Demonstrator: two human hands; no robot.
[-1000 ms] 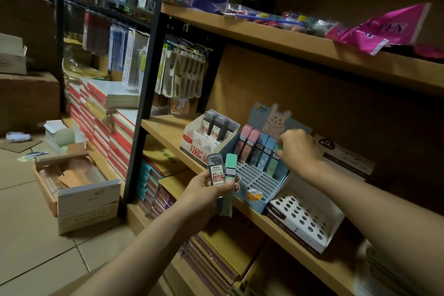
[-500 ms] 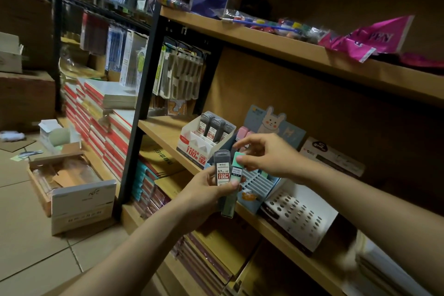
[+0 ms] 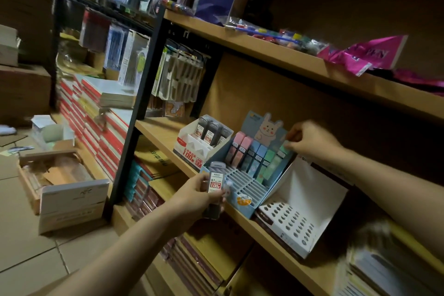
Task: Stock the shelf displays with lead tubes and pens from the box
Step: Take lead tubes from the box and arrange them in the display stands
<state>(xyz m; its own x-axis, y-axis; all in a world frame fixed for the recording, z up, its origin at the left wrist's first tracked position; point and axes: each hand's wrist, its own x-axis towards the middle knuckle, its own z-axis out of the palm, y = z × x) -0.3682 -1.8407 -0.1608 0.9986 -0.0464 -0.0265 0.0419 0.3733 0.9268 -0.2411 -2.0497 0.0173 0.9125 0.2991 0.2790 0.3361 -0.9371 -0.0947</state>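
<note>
The blue bunny display [image 3: 242, 190] on the wooden shelf [image 3: 165, 137] is the landmark: left of it stands a white display box [image 3: 192, 149] with 3 grey lead tubes, right of it a white holed pen tray [image 3: 292, 223], and on the floor far left an open cardboard box [image 3: 67, 190]. The right hand [image 3: 310, 139] pinches a green lead tube [image 3: 284, 146] at the right end of the display's pastel row. The left hand [image 3: 194, 196] grips a grey lead tube [image 3: 215, 185] at the display's front-left corner, hiding its lower half; motion blur smears its label.
</note>
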